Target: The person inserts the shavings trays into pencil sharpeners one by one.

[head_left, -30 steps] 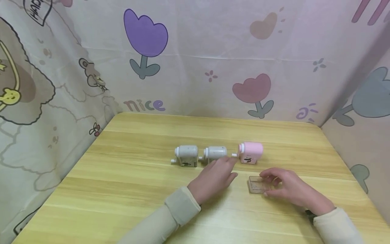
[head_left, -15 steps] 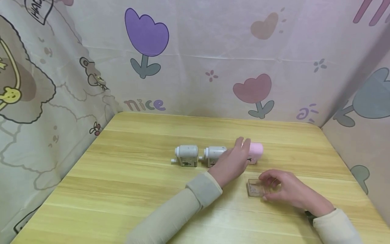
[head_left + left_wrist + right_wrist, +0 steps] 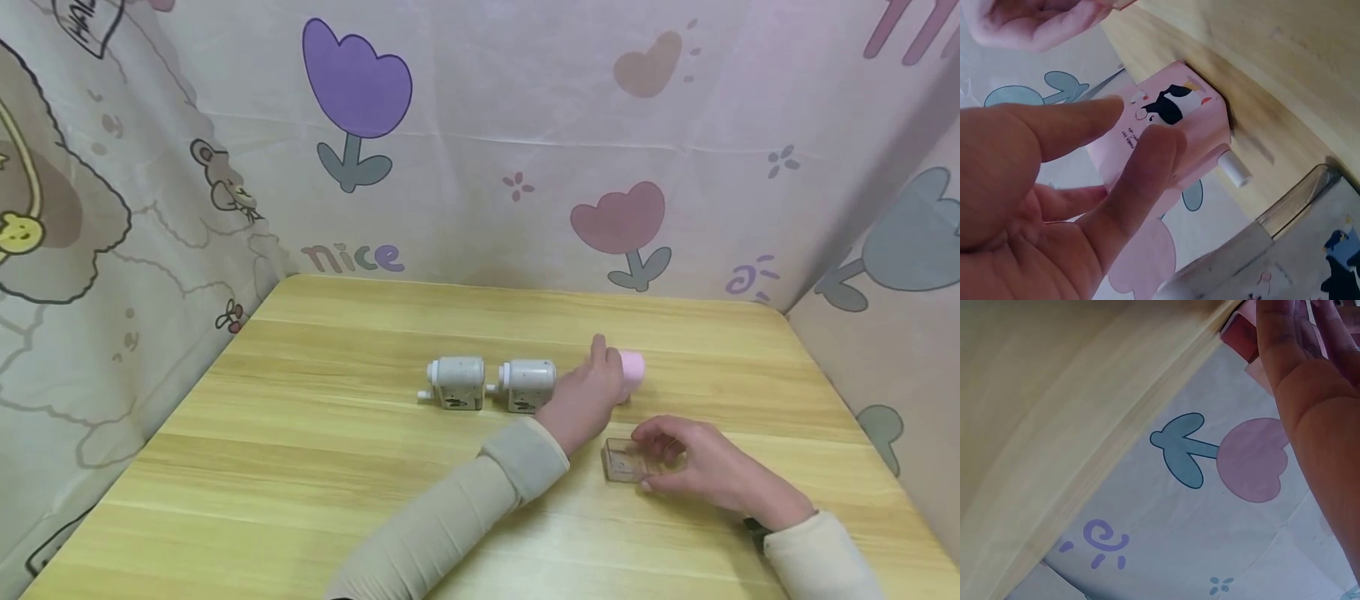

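My left hand [image 3: 581, 404] reaches over the pink pencil sharpener [image 3: 632, 367], with its fingers loosely bent at the top. From the left wrist, thumb and a fingertip overlap the penguin picture on the sharpener's [image 3: 1172, 109] front, not squeezed together. A white crank knob [image 3: 1235, 169] juts out beside it. Nearer the front of the table, my right hand [image 3: 701, 467] pinches a clear shavings drawer [image 3: 622, 461] by its right end between thumb and fingers. In the right wrist view, the pink sharpener [image 3: 1259, 374] shows a dark reddish slot, partly behind the right hand [image 3: 1310, 394].
Two grey crank sharpeners stand in line to the left: a middle one [image 3: 528, 382] beside the left hand and an outer one [image 3: 459, 382], cranks facing left. All sit on a wood-grain table [image 3: 315, 467]. A printed curtain [image 3: 465, 208] rises along its back and sides.
My left hand has moved right, from in front of the middle grey sharpener to over the pink one. The right hand holds the drawer nearly in place, shifted slightly left and nearer.
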Demonstrator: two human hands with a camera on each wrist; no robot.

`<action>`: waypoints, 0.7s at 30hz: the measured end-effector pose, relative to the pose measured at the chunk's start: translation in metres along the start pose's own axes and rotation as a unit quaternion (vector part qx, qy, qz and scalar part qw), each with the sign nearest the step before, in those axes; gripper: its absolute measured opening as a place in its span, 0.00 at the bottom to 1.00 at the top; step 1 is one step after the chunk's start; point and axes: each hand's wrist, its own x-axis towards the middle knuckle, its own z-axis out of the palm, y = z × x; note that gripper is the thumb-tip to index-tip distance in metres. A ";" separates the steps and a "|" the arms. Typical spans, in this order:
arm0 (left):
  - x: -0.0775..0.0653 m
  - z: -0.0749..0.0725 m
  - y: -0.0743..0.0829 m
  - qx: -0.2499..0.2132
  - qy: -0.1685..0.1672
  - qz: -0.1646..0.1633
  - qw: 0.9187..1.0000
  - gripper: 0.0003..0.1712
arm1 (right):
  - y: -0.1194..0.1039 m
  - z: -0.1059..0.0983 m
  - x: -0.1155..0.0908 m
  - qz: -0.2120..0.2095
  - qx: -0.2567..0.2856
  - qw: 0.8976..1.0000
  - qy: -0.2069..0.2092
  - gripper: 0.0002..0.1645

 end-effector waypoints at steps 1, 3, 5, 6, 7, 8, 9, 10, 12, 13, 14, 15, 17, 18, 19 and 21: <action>0.000 0.001 0.001 -0.001 0.013 -0.001 1.000 0.22 | 0.000 0.000 0.000 0.000 0.000 1.000 0.001 0.31; -0.001 0.002 0.001 -0.007 0.028 -0.005 1.000 0.25 | 0.000 0.000 0.001 -0.001 0.001 1.000 0.002 0.30; 0.000 0.003 0.001 -0.028 0.017 -0.011 0.999 0.24 | 0.000 0.001 0.002 -0.002 0.002 1.000 0.000 0.31; 0.000 0.004 0.000 -0.044 0.007 -0.014 0.999 0.24 | 0.001 0.001 0.002 -0.002 0.004 1.000 0.000 0.31; 0.000 0.004 0.000 -0.060 -0.006 -0.015 0.998 0.23 | 0.001 0.001 0.002 -0.002 0.006 1.000 -0.001 0.31; 0.000 0.004 -0.001 -0.076 -0.019 -0.018 0.997 0.22 | 0.001 0.001 0.002 -0.002 0.008 1.000 -0.002 0.31; -0.001 0.003 -0.002 -0.092 -0.031 -0.020 0.995 0.21 | 0.001 0.001 0.002 -0.002 0.009 1.000 -0.003 0.31; -0.001 0.003 -0.002 -0.105 -0.042 -0.020 0.993 0.21 | 0.002 0.002 0.002 -0.002 0.010 1.000 -0.003 0.31; -0.002 0.002 -0.004 -0.113 -0.052 -0.012 0.992 0.21 | 0.002 0.002 0.002 -0.001 0.010 1.000 -0.003 0.31; -0.003 0.001 -0.005 -0.115 -0.054 -0.007 0.992 0.22 | 0.002 0.001 0.002 -0.001 0.011 1.000 -0.003 0.31; -0.004 0.000 -0.005 -0.116 -0.054 -0.001 0.992 0.22 | 0.002 0.001 0.002 0.000 0.011 1.000 -0.003 0.31; -0.005 -0.002 -0.006 -0.120 -0.053 0.005 0.991 0.21 | 0.002 0.001 0.002 0.001 0.011 1.000 -0.004 0.31; -0.006 -0.006 -0.008 -0.130 -0.050 0.016 0.990 0.21 | 0.001 0.001 0.001 0.005 0.014 1.000 -0.006 0.32; -0.007 -0.009 -0.009 -0.136 -0.049 0.020 0.989 0.21 | 0.001 0.001 0.001 0.007 0.015 1.000 -0.008 0.32; -0.009 -0.013 -0.010 -0.144 -0.048 0.023 0.988 0.21 | 0.001 0.001 0.001 0.009 0.017 1.000 -0.009 0.32; -0.011 -0.023 -0.012 -0.168 -0.052 0.025 0.984 0.23 | 0.001 0.001 0.001 0.012 0.018 1.000 -0.011 0.33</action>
